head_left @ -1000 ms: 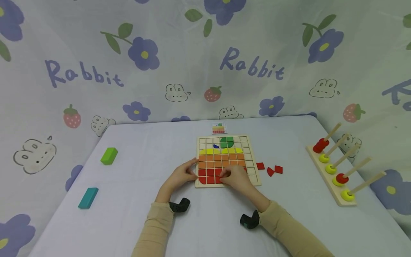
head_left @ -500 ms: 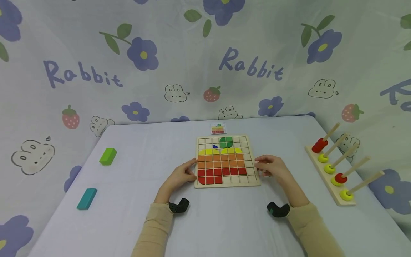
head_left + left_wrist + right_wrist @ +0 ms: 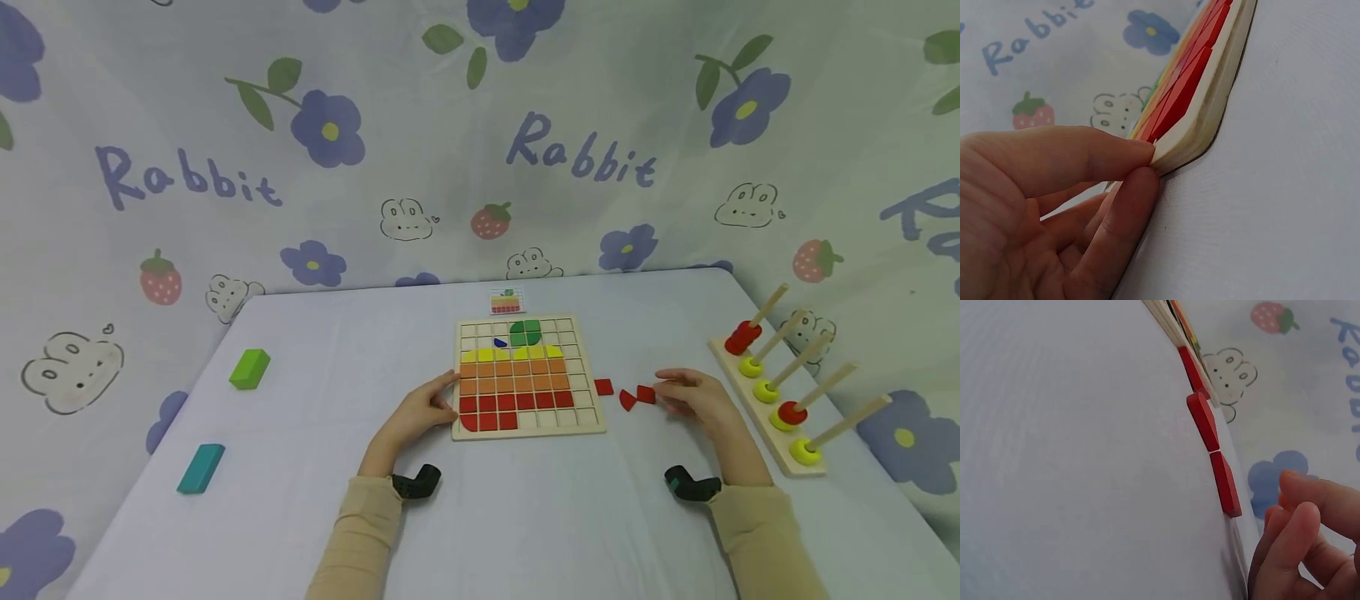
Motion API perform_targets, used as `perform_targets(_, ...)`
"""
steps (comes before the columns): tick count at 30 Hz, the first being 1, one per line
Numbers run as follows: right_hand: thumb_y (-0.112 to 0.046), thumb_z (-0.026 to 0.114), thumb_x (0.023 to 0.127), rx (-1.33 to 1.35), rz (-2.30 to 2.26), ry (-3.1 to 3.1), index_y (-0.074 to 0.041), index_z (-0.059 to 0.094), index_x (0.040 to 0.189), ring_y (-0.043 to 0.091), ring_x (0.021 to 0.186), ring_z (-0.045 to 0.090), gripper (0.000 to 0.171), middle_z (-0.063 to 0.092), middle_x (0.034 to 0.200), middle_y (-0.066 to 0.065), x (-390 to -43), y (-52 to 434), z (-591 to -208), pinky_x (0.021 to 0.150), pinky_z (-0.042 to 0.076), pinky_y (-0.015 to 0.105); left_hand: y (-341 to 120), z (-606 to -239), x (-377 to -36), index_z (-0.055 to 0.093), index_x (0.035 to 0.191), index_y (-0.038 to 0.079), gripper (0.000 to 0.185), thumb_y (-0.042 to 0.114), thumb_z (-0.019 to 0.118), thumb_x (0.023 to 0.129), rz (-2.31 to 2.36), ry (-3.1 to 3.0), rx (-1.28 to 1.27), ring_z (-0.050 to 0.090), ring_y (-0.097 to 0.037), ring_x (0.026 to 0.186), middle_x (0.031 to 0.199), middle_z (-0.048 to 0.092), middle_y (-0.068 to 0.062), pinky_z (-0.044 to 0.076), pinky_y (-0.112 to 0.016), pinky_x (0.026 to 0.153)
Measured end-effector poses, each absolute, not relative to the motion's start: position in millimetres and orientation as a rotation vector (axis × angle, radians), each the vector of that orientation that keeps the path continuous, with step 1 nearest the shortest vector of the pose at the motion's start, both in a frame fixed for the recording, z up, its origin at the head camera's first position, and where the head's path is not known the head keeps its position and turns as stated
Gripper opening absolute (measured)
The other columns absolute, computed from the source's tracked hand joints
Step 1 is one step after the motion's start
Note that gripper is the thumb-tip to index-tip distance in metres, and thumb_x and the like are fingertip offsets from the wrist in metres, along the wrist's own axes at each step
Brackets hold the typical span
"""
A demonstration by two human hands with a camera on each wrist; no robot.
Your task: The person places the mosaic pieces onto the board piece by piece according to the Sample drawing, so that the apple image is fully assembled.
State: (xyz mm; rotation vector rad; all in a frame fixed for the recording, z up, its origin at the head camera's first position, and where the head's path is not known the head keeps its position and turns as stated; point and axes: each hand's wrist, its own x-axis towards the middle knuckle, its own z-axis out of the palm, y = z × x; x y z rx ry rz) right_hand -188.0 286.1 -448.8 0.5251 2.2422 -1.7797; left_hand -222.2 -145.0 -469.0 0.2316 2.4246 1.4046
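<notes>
A wooden grid board [image 3: 587, 407] lies on the table, bearing rows of red, orange and yellow tiles with a green shape and a small blue tile above. My left hand [image 3: 416, 415] holds the board at its left edge; in the left wrist view, thumb and finger pinch the near corner beside a red tile [image 3: 1188, 94]. On the right, my right hand [image 3: 701, 402] is empty, its fingers loosely bent beside a red square tile [image 3: 646, 394]. A red wedge tile [image 3: 627, 400] and another red square [image 3: 603, 387] lie between that tile and the board.
A small picture card [image 3: 507, 301] lies behind the board. A wooden peg stand [image 3: 795, 454] with red and yellow rings stands at the right. Green [image 3: 250, 368] and teal blocks [image 3: 201, 468] lie at the left. A patterned cloth [image 3: 450, 150] hangs behind the table.
My right hand has left the bottom row of the board and moved right, past the loose red tiles. A third red tile now shows in that row. My left hand stays put.
</notes>
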Motion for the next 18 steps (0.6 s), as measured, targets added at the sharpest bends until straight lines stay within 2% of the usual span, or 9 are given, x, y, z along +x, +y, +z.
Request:
perform_targets(5, -0.021, 0.07, 0.081, 0.538, -1.595, 2.358, -0.001, 0.053, 0.126, 0.01, 0.059, 0.049, 0.052, 0.053, 0.079, -0.004, -188, 283, -452, 0.055, 0.043, 0.021, -145, -469, -222, 0.045, 0.138, 0.016, 0.067, 0.005, 0.069, 0.076, 1.401, 2.427, 0.232, 0.048, -0.014, 0.071, 0.145, 0.038, -0.002, 0.04, -0.026, 0.061)
perform_targets(9, -0.019, 0.071, 0.08, 0.469, -1.442, 2.473, 0.001, 0.055, 0.124, 0.011, 0.057, 0.046, 0.051, 0.051, 0.083, 0.002, -188, 280, -455, 0.051, 0.041, 0.022, -146, -470, -223, 0.045, 0.138, 0.016, 0.067, 0.005, 0.069, 0.076, 1.404, 2.427, 0.241, 0.049, -0.013, 0.071, 0.146, 0.036, -0.003, 0.041, -0.026, 0.062)
perform_targets(18, -0.018, 0.067, 0.082, 0.401, -1.391, 2.572, 0.001, 0.056, 0.113, 0.017, 0.073, 0.048, 0.038, 0.057, 0.102, 0.012, -188, 276, -454, 0.059, 0.043, 0.025, -145, -467, -221, 0.045, 0.138, 0.016, 0.067, 0.005, 0.069, 0.077, 1.393, 2.427, 0.231, 0.049, -0.014, 0.072, 0.149, 0.032, -0.001, 0.041, -0.026, 0.063)
